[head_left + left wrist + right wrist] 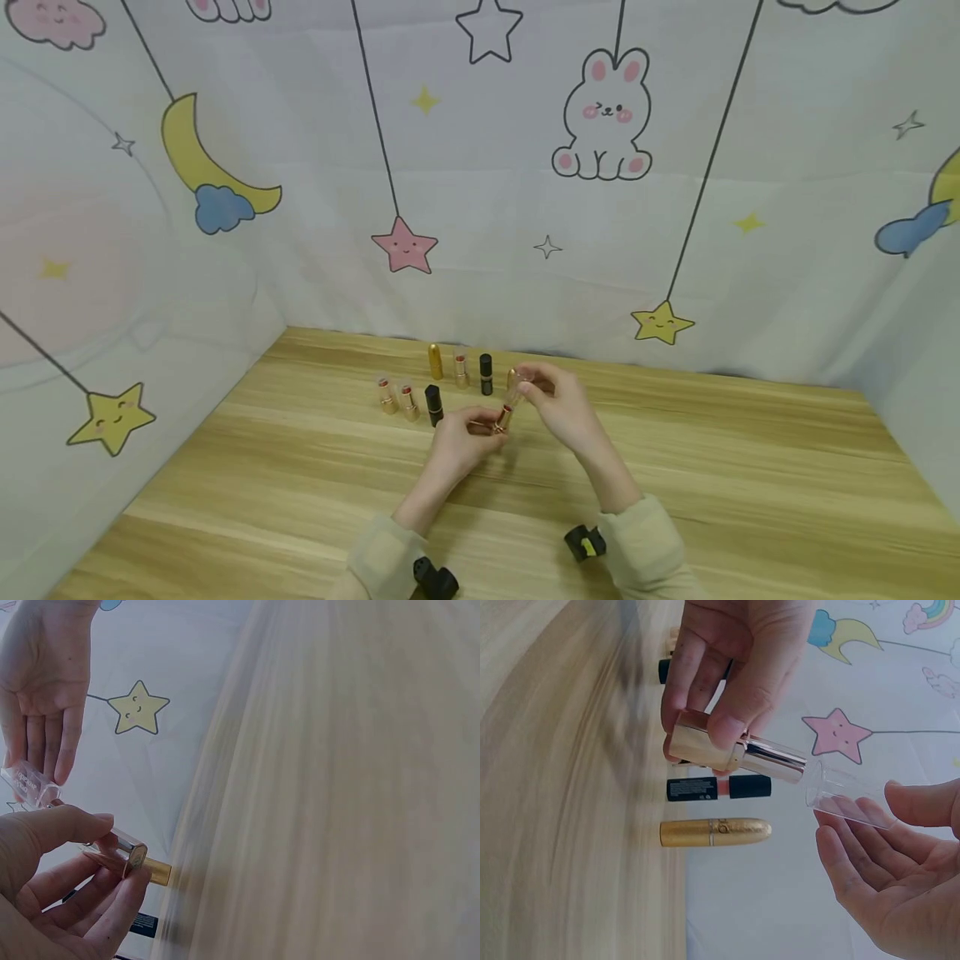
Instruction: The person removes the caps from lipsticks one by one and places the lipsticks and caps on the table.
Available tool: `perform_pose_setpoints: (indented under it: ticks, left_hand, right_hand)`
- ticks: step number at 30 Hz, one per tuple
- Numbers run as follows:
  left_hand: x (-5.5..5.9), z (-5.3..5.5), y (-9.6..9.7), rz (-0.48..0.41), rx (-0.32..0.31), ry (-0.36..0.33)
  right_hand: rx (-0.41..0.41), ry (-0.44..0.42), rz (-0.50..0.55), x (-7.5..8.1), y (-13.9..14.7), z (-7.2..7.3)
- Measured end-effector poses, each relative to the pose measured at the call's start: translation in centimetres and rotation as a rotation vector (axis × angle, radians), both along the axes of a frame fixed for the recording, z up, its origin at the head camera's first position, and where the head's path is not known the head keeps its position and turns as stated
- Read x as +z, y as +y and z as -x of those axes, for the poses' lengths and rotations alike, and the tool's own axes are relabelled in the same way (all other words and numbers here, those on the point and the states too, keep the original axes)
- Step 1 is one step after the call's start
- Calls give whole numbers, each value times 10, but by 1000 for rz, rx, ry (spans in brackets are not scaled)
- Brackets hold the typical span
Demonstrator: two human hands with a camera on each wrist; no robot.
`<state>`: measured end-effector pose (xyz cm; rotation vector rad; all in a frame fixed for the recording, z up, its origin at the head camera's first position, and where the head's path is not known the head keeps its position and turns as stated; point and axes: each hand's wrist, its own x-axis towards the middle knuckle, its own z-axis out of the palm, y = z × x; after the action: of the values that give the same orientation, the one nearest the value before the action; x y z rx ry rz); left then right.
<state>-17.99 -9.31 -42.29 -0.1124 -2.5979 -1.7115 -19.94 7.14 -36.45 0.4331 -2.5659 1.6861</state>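
Note:
My left hand (459, 442) pinches the shiny gold base of a lipstick (705, 742), tilted above the table. In my right hand (557, 400) a clear cap (847, 796) is pinched between thumb and fingers. The cap's rim is right at the lipstick's top end in the right wrist view, in line with it. Behind my hands stand a gold bullet-shaped lipstick (716, 832) and a black lipstick (691, 789) with a pinkish band.
Left of my hands, several lipsticks stand in two rows on the wooden table (750, 467): a gold one (436, 362), clear-capped ones (386, 396) and a black one (434, 406). A printed white curtain (525, 208) hangs behind the table.

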Motion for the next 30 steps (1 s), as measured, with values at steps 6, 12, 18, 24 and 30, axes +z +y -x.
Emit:
perform_pose_setpoints:
  ticks: [6,12,18,24,30]
  left_hand:
    - [-2,2,7,-11,-8,8]
    - [-1,3,14,-18,1,-10]
    - [2,3,24,-33,1,-23]
    - [5,5,35,-45,-7,-36]
    - [6,9,46,-23,-6,-22]
  right_hand:
    - [-18,-25,40,4,12,0]
    - [-48,-16,60,4,24,0]
    - [-80,-27,56,3,40,1]
    - [-96,-27,37,4,57,0]
    - [-130,-28,8,1,76,0]
